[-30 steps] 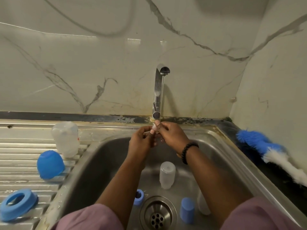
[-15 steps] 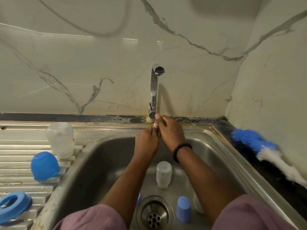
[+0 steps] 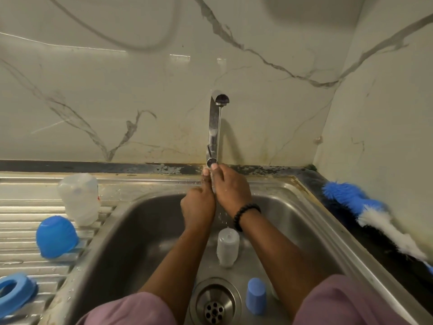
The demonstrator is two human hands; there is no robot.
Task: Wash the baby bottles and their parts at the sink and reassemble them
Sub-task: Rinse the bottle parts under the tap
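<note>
1. My left hand [image 3: 198, 205] and my right hand [image 3: 232, 187] are pressed together over the back of the sink [image 3: 131, 221], right under the faucet [image 3: 214, 127].
2. A thin stream of water [image 3: 219, 132] falls from the spout onto my fingertips, and drops scatter below my wrists.
3. My right grip is narrow: the fingers are curled in and pinch a small pale part [image 3: 212, 184] that only peeks out between the two hands. I cannot tell which bottle part it is.
4. My left grip is also curled tight against that same part, thumb raised beside the right fingertips; how much of the part it holds is hidden.
5. A black bead bracelet [image 3: 246, 215] sits on my right wrist.
6. In the sink, a clear bottle [image 3: 227, 247] lies between my forearms, and a small blue cap [image 3: 255, 296] stands just beside the drain [image 3: 214, 306].
7. On the ridged drainboard [image 3: 21, 221] to the left stand an upturned clear bottle body [image 3: 79, 198], a blue dome cap [image 3: 56, 236] just in front of it, and a blue screw ring [image 3: 14, 293] nearer the edge.
8. A blue and white bottle brush [image 3: 370, 214] lies on the dark counter [image 3: 351, 221] to the right, along the wall.
</note>
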